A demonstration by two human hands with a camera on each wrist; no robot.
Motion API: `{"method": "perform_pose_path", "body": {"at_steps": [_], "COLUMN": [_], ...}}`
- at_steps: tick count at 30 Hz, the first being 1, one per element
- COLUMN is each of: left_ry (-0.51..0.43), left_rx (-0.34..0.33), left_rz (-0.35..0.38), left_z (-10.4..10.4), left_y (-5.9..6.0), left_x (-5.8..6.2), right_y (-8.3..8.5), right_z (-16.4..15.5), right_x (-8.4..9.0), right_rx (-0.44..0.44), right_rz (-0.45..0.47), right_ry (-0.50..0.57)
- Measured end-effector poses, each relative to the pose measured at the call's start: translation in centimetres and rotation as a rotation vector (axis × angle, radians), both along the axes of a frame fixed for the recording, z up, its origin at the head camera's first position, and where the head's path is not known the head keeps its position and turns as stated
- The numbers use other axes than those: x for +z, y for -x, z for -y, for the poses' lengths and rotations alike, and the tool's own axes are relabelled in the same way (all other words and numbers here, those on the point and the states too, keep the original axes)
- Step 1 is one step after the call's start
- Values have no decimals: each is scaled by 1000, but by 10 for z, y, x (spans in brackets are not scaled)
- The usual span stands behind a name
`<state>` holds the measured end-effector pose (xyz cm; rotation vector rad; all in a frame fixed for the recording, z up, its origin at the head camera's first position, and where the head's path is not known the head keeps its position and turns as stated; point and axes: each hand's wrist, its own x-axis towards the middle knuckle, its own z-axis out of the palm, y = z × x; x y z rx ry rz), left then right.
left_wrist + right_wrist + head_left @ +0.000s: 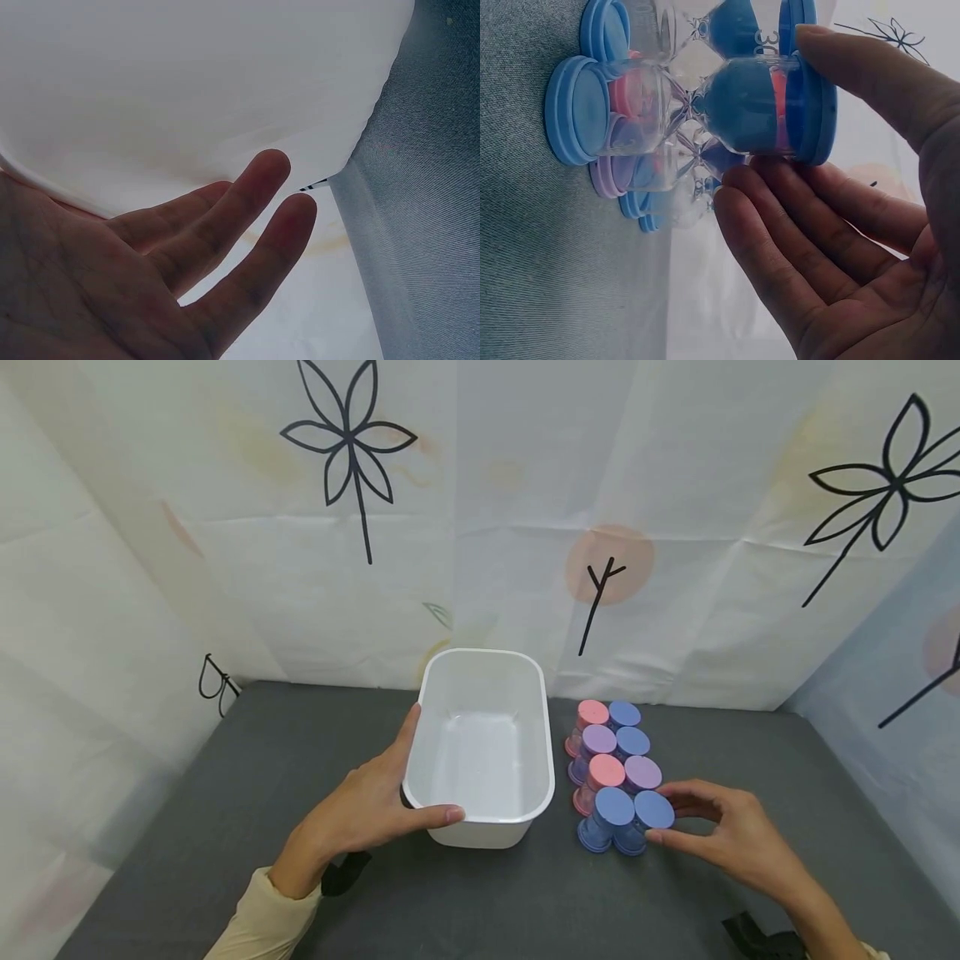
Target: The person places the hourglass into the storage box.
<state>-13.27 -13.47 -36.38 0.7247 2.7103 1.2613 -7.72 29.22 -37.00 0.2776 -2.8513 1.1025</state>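
Note:
A white plastic tub point(483, 653) stands empty on the grey tabletop. My left hand point(423, 772) holds its near left corner, the thumb along the front rim and the fingers point(247, 195) flat against the side wall point(187, 75). To the tub's right, several small sand timers point(611, 743) with pink, purple and blue caps stand in two columns. My right hand point(666, 814) pinches the top cap of the nearest right blue sand timer point(654, 810) between thumb and fingers. In the right wrist view that blue timer point(742, 105) stands on the cloth with the fingers point(780, 225) against its cap.
A grey cloth point(225, 777) covers the table. White curtains printed with black flowers point(348, 443) close off the back and left, and a pale blue panel point(885, 710) the right. Black wrist straps point(345, 872) show near both sleeves.

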Motion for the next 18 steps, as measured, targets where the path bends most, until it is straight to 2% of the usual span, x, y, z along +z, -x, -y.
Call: {"method": "perform_pose_path", "body": {"at_steps": [9,18], "left_ry": [-2,-13], "left_rx": [-2,-13], "left_rz": [9,1], "left_z": [1,0], "left_y": [1,1], "left_x": [-1,-1], "right_y": [1,-8], "right_z": [3,-1], "right_x": [-2,9], "right_rx": [-24,-30], "right_rz": [1,-119], "right_ry": [15,-11]}}
